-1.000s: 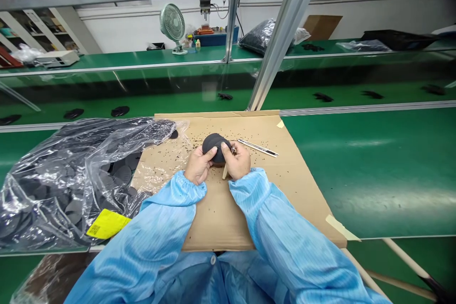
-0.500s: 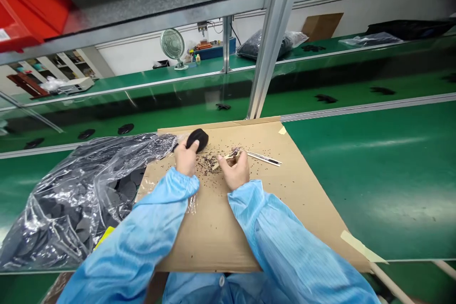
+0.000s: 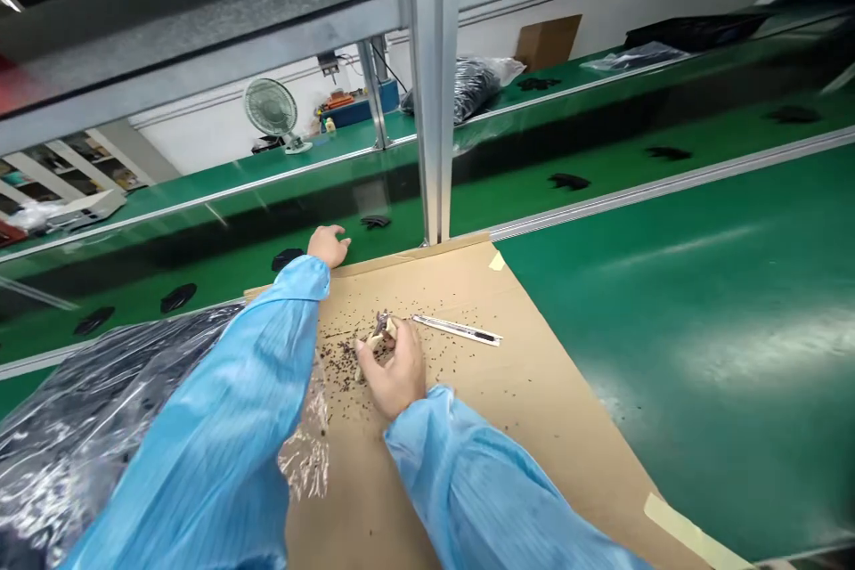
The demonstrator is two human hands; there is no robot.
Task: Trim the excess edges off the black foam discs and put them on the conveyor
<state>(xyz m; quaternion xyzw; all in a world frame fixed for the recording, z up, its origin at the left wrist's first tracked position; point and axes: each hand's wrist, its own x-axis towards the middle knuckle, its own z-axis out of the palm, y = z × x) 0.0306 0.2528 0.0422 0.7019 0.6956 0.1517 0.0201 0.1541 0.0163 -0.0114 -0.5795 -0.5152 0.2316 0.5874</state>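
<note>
My left hand (image 3: 327,247) reaches past the far edge of the cardboard sheet (image 3: 521,427), over the green belt beyond. Its visible fingers are apart and I see nothing in them. Just left of it lies a black piece (image 3: 288,259), partly hidden by the hand and sleeve; another black piece (image 3: 375,221) lies to its right. Above the cardboard my right hand (image 3: 395,370) is closed around a small tool with pale handles (image 3: 375,342), which looks like snips. Tiny dark bits (image 3: 344,365) are scattered below it. Beside that hand rests a slim utility knife (image 3: 458,329).
A clear plastic bag (image 3: 120,401) of dark pieces bulges at the left. A metal post (image 3: 434,89) rises behind the cardboard. Several black pieces, one here (image 3: 569,182), lie along the belt. A fan (image 3: 271,111) stands on the far bench.
My left hand has moved forward to the belt, and the round black piece it held is no longer in it. The right hand keeps the tool. The view has shifted right.
</note>
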